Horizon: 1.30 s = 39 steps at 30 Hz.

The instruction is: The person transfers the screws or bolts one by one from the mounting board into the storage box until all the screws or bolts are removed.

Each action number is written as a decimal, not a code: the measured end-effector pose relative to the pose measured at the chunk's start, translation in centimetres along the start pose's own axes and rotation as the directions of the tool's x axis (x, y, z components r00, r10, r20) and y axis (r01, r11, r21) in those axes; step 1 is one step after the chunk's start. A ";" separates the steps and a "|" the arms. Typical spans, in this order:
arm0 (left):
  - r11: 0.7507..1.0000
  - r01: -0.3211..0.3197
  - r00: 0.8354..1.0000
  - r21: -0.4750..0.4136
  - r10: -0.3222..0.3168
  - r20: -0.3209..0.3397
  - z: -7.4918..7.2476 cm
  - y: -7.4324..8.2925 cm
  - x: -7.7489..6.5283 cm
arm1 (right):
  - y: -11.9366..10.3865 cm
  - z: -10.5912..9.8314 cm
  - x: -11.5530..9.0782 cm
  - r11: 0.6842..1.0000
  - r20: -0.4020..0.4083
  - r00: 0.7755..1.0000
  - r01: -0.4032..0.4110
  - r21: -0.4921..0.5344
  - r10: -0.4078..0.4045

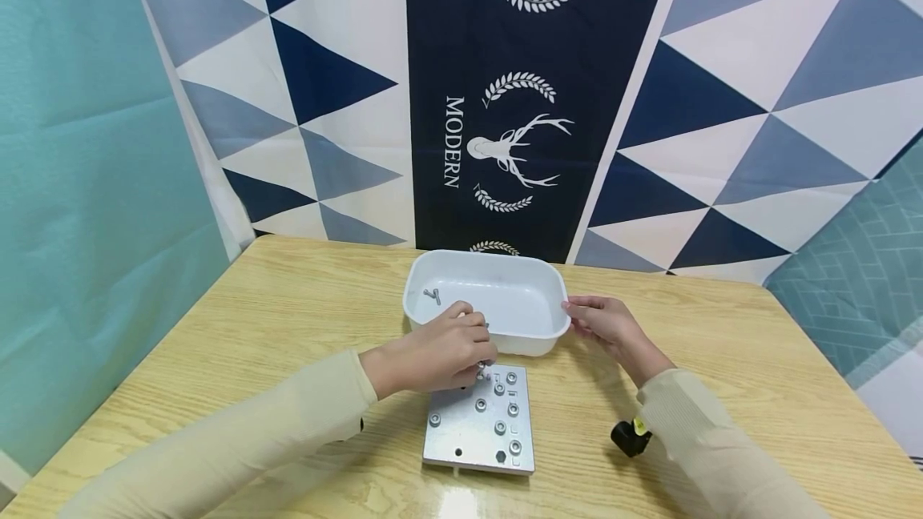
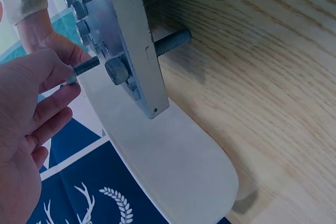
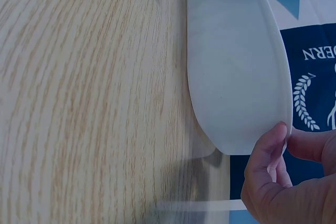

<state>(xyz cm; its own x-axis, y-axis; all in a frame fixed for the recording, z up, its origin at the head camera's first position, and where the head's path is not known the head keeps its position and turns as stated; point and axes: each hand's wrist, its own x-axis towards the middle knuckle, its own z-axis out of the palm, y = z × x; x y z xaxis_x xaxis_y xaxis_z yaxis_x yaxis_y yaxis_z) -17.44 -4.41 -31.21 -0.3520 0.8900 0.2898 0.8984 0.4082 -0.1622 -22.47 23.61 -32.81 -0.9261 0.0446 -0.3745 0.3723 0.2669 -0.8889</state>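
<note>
My left hand (image 1: 443, 351) is over the far edge of a silver metal plate (image 1: 461, 435) on the table. Between its thumb and fingertips it pinches a small bolt (image 2: 85, 66), its threaded end pointing towards the plate in the left wrist view. Several bolts stand in the plate's holes, and one threaded shank (image 2: 174, 42) sticks out beneath it. Just behind the plate sits a white plastic bin (image 1: 522, 343). My right hand (image 1: 609, 323) grips the bin's right end, thumb and fingers on either side of the rim.
Loose bolts (image 1: 436, 295) lie at the left inside the bin. A black object with a yellow part (image 1: 630, 438) is beside my right sleeve. Patterned cloth (image 1: 346, 102) hangs behind the wooden table (image 1: 288, 303).
</note>
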 end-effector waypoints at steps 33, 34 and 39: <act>0.987 0.144 0.984 -0.072 -0.151 -0.096 -1.1 -4.1 0.4 | 0.1 0.1 -0.2 1.000 -0.001 1.000 0.003 0.024 -0.003; 0.987 0.146 0.983 -0.065 -0.152 -0.103 -1.1 -4.2 0.4 | 0.1 0.1 -0.2 1.000 -0.001 1.000 0.003 0.021 -0.003; 0.986 0.157 0.975 -0.048 -0.163 -0.149 -1.0 -5.1 0.4 | 0.2 0.1 -0.3 1.000 0.002 1.000 0.004 0.018 -0.004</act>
<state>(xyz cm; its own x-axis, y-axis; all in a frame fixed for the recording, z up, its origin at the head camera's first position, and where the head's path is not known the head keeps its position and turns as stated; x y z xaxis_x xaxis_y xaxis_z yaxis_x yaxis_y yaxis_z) -21.88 -6.35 -29.38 -0.4503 0.7713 0.4498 0.8434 0.5329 -0.0694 -22.12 23.54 -32.89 -0.9273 0.0415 -0.3719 0.3701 0.2494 -0.8949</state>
